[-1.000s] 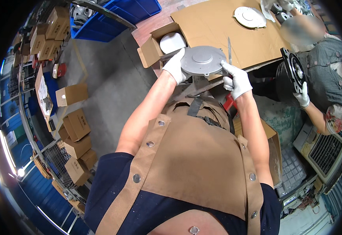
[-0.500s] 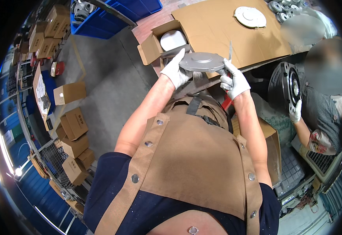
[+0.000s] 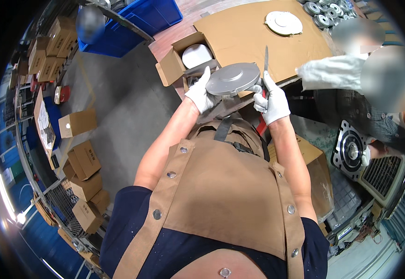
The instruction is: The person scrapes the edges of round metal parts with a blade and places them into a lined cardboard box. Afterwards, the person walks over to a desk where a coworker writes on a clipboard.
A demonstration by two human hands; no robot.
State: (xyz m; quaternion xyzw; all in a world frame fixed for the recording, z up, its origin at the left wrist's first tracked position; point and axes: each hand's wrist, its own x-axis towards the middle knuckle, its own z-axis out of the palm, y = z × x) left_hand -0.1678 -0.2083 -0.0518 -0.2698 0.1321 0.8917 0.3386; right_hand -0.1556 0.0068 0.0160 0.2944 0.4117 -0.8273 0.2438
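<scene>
Gripped at its left rim by my left hand (image 3: 202,95), a round grey metal cover (image 3: 232,78) with a raised centre is held over the edge of the cardboard-covered table. My left thumb lies along the rim, and the fingers go beneath it. My right hand (image 3: 272,102), closed near the cover's right edge, holds a slim hand tool (image 3: 266,59) whose pointed metal blade stands upward. Red shows at and below this hand, apparently the tool's handle. Whether the right fingertips also touch the cover I cannot tell. Both my hands wear white gloves.
A white round cover (image 3: 284,23) lies on the cardboard sheet (image 3: 239,32). An open carton (image 3: 170,72) holding a white disc stands beside it. Metal rings (image 3: 323,21) are piled far right. A co-worker at right holds a black round-centred plate (image 3: 350,149). Blue bins (image 3: 142,23) stand far left.
The grey cover has tilted and turned so more of its top face shows. My right hand stays beside it with the tool. The co-worker's black plate has moved lower, and a white-covered arm reaches toward the table.
</scene>
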